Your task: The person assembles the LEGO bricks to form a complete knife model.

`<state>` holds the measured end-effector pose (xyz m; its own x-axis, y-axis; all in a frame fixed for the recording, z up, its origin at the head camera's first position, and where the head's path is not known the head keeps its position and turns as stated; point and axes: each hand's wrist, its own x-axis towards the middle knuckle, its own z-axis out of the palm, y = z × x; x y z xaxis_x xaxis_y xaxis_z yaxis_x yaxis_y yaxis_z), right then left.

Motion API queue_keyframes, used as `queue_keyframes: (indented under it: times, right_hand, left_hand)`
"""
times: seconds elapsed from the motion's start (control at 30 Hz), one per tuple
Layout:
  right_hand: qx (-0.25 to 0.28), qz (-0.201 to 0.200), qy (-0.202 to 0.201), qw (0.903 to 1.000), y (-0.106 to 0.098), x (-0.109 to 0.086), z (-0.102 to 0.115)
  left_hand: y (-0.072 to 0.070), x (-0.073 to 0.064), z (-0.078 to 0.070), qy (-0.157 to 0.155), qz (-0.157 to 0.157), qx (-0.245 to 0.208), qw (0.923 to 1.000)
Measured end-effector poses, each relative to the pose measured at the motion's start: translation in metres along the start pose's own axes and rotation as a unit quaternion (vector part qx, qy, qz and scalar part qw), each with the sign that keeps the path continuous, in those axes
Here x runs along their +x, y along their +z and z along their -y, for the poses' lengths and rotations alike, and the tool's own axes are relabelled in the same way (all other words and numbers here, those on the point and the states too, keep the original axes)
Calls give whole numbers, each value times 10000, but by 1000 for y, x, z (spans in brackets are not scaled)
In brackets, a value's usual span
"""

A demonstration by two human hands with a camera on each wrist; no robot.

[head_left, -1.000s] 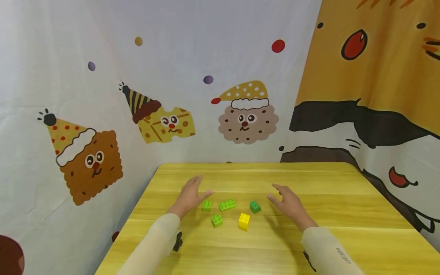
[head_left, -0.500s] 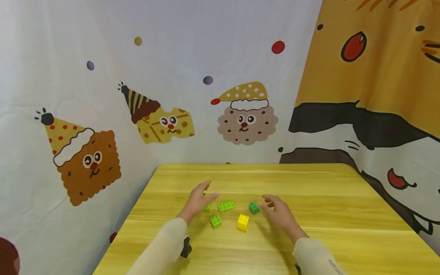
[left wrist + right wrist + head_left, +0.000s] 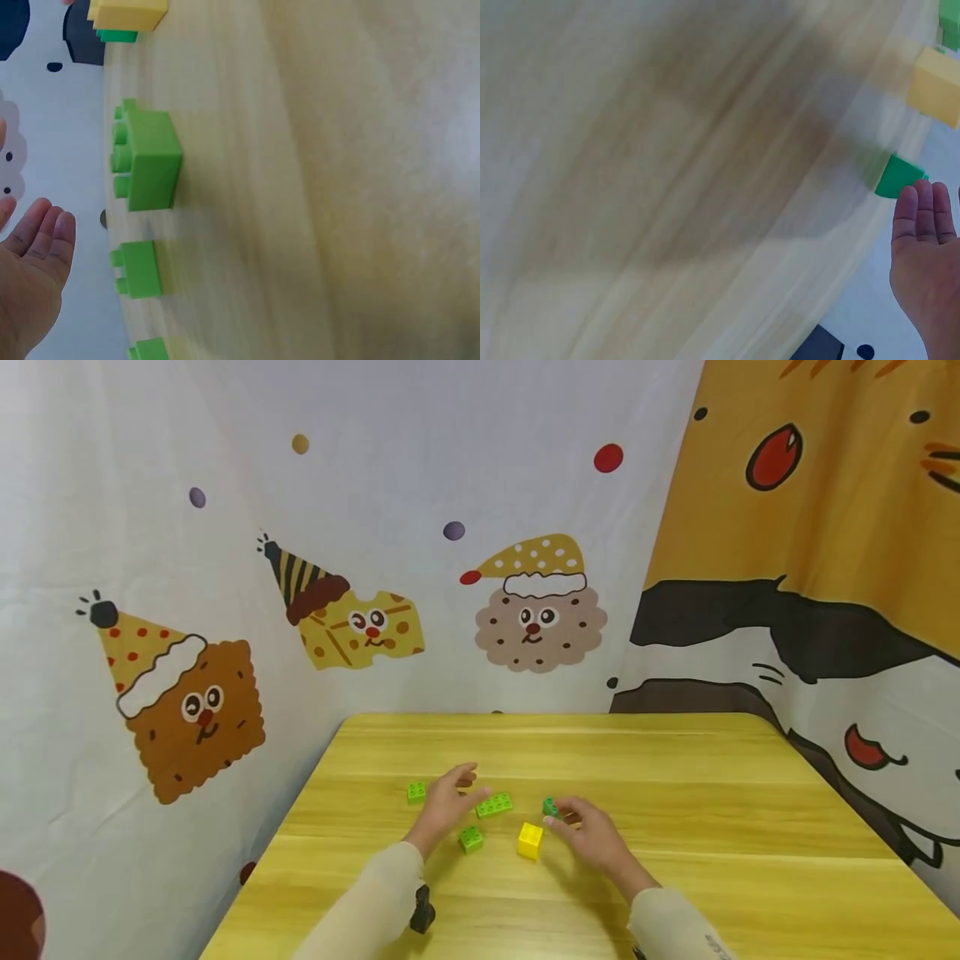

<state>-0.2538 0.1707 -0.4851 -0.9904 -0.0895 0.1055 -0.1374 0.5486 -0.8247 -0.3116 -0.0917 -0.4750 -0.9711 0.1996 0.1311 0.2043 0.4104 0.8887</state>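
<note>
My right hand (image 3: 594, 837) reaches beside a dark green brick (image 3: 550, 807), which its fingers partly cover. In the right wrist view its fingertips overlap the dark green brick (image 3: 898, 178); whether they touch it I cannot tell. My left hand (image 3: 446, 806) hovers left of a long light green brick (image 3: 494, 806), fingers loosely bent and holding nothing. A small light green brick (image 3: 471, 839) lies nearer me, and another small light green brick (image 3: 416, 792) sits left of that hand. The left wrist view shows one more small green brick (image 3: 142, 269), hidden by my hand in the head view.
A yellow brick (image 3: 529, 841) stands between my hands on the wood-grain table (image 3: 675, 777). Behind the table hangs a white cloth (image 3: 390, 485) printed with cartoon snacks. A dark wrist device (image 3: 422, 910) shows at my left sleeve.
Both hands have moved inward and come closer together. The right hand has come up to the dark green brick. The left hand's shift right has uncovered the far-left light green brick.
</note>
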Motion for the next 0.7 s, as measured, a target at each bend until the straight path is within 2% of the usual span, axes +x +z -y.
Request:
queue_keyframes:
  times: [0.27,0.7]
  right_hand:
    - [412,403,170,9982,11,-6,-5]
    - [645,615,11,9960,21,-6,-10]
  left_hand:
    - [11,-5,8,-20,281,91,9996]
    - [15,-7,10,69,324,412,9986]
